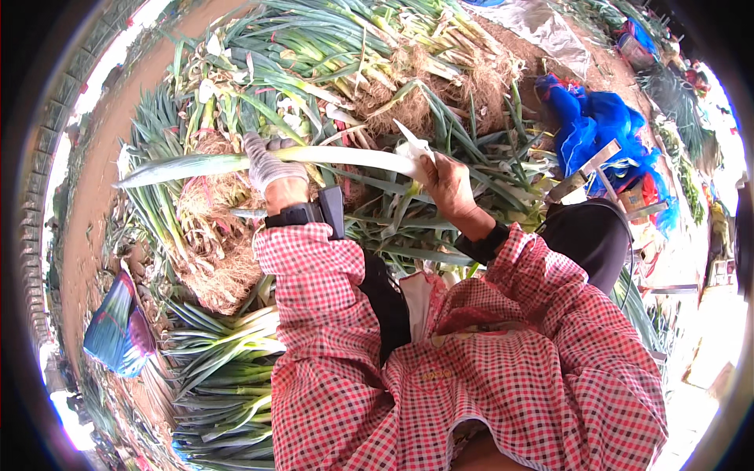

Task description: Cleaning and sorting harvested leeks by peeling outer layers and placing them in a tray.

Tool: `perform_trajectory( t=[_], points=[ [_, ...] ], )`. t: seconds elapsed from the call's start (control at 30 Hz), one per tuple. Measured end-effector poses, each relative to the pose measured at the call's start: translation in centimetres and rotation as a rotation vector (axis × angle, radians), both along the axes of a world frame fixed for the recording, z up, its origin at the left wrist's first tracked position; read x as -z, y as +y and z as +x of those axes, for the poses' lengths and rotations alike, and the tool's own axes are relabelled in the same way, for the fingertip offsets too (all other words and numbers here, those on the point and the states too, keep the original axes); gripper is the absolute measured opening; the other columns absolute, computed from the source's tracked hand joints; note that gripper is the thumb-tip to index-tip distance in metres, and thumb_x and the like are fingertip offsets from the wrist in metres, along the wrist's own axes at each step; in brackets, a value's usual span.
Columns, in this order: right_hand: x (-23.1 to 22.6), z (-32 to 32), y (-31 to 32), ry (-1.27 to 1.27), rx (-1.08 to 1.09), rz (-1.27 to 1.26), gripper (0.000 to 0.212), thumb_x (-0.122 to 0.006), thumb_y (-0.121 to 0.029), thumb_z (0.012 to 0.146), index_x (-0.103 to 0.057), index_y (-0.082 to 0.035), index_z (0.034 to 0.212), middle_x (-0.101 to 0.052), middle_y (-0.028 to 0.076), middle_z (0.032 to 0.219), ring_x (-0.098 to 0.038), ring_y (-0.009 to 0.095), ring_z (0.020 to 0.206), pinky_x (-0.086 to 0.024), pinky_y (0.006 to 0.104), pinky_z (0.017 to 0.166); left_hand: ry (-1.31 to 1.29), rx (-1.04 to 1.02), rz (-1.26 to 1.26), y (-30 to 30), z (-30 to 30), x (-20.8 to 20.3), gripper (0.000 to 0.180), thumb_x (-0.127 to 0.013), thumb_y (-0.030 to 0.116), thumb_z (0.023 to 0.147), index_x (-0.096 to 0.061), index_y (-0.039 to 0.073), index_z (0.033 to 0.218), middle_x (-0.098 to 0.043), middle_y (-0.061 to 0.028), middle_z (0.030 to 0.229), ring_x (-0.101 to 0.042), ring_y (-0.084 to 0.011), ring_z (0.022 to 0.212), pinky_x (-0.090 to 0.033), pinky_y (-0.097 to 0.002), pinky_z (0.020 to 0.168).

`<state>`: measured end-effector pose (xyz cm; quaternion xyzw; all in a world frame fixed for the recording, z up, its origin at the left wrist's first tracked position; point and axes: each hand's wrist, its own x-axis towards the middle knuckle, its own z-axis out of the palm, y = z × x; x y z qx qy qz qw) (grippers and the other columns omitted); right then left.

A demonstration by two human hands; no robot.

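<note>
A long leek (353, 156) lies level across the view, its flat green leaf end pointing left and its white end to the right. My left hand (271, 163), in a pale striped glove, is closed around it where the green meets the white. My bare right hand (452, 187) is closed at the white end, fingers pinched there. A white flap of outer skin (411, 144) stands up loose beside those fingers. Below the hands, loose green leaves (400, 216) lie heaped in front of my lap.
Untrimmed leeks with brown roots (408, 86) are piled at the far side. A rooted bundle (216, 228) lies left, and cleaner leeks (228, 385) are stacked at near left. Blue netting (597, 129) sits right, near a metal frame (585, 173). A white sack (546, 35) lies farther back.
</note>
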<state>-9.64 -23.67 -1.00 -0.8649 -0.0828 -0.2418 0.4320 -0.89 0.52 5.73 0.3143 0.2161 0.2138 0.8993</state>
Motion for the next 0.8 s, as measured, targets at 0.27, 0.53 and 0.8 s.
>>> perform_trajectory(
  t=[0.27,0.53,0.8],
  points=[
    [-2.1,-1.1,0.9,0.35,-0.025,0.191,0.025,-0.055,-0.023,0.087,-0.061,0.002,0.089,-0.057,0.018,0.063,-0.059,0.023,0.055,-0.044,0.0342,0.051,-0.021,-0.108,0.03,-0.6,-1.7,-2.9,0.03,-0.059,0.037,0.083,-0.047,0.01,0.088,-0.046,-0.0019,0.068,-0.049,-0.0189,0.067,-0.042,-0.0328,0.063],
    [-1.6,-1.4,0.3,0.098,0.008,0.068,0.019,-0.057,-0.017,0.082,-0.058,0.002,0.082,-0.056,0.022,0.069,-0.056,0.037,0.062,-0.044,0.0378,0.054,-0.335,0.198,-0.097,0.8,-2.0,-3.5,0.033,-0.057,0.031,0.085,-0.039,0.018,0.06,-0.028,0.0091,0.047,-0.027,-0.0061,0.04,-0.03,-0.0223,0.044],
    [-1.7,-1.1,0.1,0.479,0.006,0.221,0.028,-0.059,-0.025,0.084,-0.06,0.003,0.085,-0.059,0.009,0.062,-0.059,0.018,0.058,-0.044,0.0316,0.053,-0.785,0.504,-0.351,2.1,-1.4,-3.0,0.03,-0.053,0.031,0.087,-0.055,0.001,0.089,-0.04,0.0075,0.048,-0.038,-0.0047,0.039,-0.036,-0.0205,0.041]
  ],
)
